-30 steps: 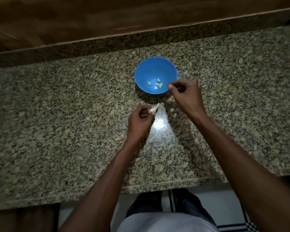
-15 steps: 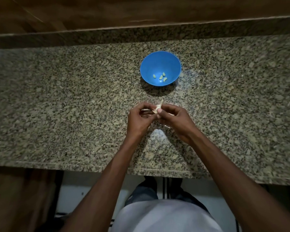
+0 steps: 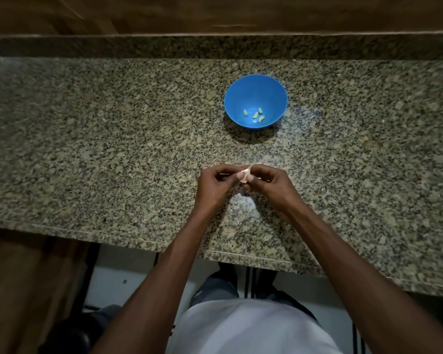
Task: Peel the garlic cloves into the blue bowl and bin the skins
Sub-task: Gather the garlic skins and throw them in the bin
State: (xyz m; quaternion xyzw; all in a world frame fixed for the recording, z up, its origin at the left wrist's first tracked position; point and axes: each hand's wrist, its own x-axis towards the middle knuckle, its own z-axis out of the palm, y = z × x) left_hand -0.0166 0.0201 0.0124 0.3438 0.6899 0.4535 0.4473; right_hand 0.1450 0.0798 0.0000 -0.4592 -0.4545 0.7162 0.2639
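fingers (image 3: 232, 172) pinching garlic clove (image 3: 246, 173), both hands

Both forearms reach forward, left hand (image 3: 215, 186) and right hand (image 3: 269, 186) meeting thumb to thumb, fingers curled, pinching a garlic clove (image 3: 246, 172).

One blue bowl (image 3: 255, 98) stands on the table (image 3: 113, 149), toward its far edge. Four peeled garlic cloves (image 3: 255, 114) lie inside it. One unpeeled clove (image 3: 246, 172) sits between two hands: left hand (image 3: 215, 186), right hand (image 3: 269, 186).
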